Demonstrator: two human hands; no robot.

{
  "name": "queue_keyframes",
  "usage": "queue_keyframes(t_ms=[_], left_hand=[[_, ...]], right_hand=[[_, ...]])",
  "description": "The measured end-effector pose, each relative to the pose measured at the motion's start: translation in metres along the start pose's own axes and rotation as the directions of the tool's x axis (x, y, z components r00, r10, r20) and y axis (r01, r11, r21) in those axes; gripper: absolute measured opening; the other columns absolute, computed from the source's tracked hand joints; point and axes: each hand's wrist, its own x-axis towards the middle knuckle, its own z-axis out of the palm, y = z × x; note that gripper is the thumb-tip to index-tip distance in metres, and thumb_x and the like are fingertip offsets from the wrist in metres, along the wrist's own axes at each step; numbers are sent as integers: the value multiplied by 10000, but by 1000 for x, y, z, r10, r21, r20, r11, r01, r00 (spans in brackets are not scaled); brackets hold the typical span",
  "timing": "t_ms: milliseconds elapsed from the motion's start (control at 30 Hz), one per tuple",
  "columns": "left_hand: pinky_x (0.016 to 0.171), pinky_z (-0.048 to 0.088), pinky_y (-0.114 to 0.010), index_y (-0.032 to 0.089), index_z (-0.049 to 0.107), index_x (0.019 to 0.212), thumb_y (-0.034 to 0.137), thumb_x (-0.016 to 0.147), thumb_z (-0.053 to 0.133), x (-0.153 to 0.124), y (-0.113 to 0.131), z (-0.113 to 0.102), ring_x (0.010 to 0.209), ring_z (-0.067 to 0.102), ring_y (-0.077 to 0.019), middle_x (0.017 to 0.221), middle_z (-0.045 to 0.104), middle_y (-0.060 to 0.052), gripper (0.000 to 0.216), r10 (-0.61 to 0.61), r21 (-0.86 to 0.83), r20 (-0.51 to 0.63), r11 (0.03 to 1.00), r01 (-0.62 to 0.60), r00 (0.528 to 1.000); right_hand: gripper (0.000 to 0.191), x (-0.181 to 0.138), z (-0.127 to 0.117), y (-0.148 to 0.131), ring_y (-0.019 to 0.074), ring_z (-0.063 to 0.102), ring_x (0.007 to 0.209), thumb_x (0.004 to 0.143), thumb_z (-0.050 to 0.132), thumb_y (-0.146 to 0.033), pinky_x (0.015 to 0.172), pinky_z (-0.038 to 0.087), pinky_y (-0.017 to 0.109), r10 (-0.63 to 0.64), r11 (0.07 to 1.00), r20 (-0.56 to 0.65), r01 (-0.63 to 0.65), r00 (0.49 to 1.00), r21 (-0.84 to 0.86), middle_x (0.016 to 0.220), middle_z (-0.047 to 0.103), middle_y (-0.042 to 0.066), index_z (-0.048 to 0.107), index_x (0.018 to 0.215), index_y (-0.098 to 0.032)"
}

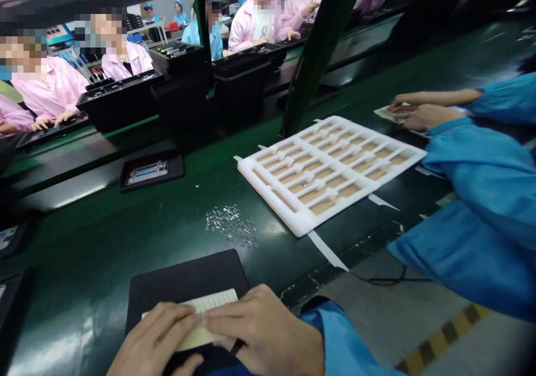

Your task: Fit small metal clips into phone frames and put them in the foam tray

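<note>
A pale yellow sheet (221, 299) with fine rows of marks lies over a black mat (184, 275) near the bottom of the view. My left hand (153, 337) is closed on the sheet's left part, its fingertips near the middle. From the other side my right hand (268, 331) grips the sheet, with its fingertips close to those of the left hand. Whatever is between the fingertips is too small or hidden to make out. Many small shiny metal pieces (232, 225) lie scattered on the green bench (104, 236) beyond the mat.
A white slotted foam tray (299, 222) lies right of the metal pieces. A black tray (178, 166) carries a phone-like frame (147, 172). At right, a co-worker's hands (422, 113) hold a small pale sheet. A green post (312, 57) and black bins (247, 80) stand behind.
</note>
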Motion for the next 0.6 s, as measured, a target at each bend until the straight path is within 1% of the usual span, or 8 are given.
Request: queue_keyframes(t_ms=[100,167,267,367,433,500,567,600], left_hand=[[895,653,-189,226,703,1226,337,1104,580,8,4,16,972,820,-153,1103,844,-44,205,31,-29,-43,999,-32,999],[873,639,-167,228,683,1148,261,1130,509,11,5,21,952,814,-136,1053,837,-35,178,15,-83,-30,996,-17,999],[750,624,-164,246,632,1083,278,1145,477,11,2,24,831,802,-128,944,806,-14,170,-66,-128,-1,990,65,998],[635,590,-186,268,592,1040,303,1163,424,13,-3,23,698,773,-125,852,768,21,211,-112,-125,14,986,113,994],[600,570,-186,276,569,1024,308,1172,389,17,-5,20,659,760,-117,825,755,39,235,-115,-124,27,985,118,993],[614,572,-163,280,560,1020,324,1174,387,20,-6,14,669,765,-102,826,755,50,236,-108,-135,50,984,114,993],[656,587,-130,277,580,1074,338,1175,377,22,-3,7,718,787,-90,863,775,40,235,-79,-127,74,988,88,994],[684,599,-122,271,597,1121,348,1174,374,22,-1,5,751,801,-92,895,791,26,241,-59,-97,74,993,66,995]], right_hand=[[198,-1,-2,2,173,807,885,1064,582,-214,660,447,283,29,1000,35,-29,999,-6,1123,869,-50,765,1098,-282],[229,3,-8,1,181,811,905,1026,599,-164,681,444,278,81,997,76,-82,994,10,1125,868,-63,746,1139,-298],[316,12,-21,-2,213,821,1038,977,631,-114,746,464,276,159,985,117,-165,980,51,1192,859,-55,709,1222,-298],[274,21,-29,-3,244,820,1109,988,678,-134,795,494,286,224,970,148,-235,963,66,1219,856,-28,711,1223,-271],[199,22,-30,-1,239,826,1102,1029,708,-202,815,511,279,242,961,117,-255,963,109,1201,863,-28,741,1211,-276],[142,17,-26,4,218,842,1029,1033,769,-319,806,523,257,249,952,48,-253,967,174,1124,880,-31,788,1167,-276],[211,6,-19,11,197,849,935,967,857,-411,786,534,233,245,945,-30,-231,969,232,1052,888,-25,829,1117,-265],[225,-1,-15,14,188,847,910,942,883,-402,785,541,224,232,944,-65,-209,970,255,1046,887,-21,841,1113,-261]])
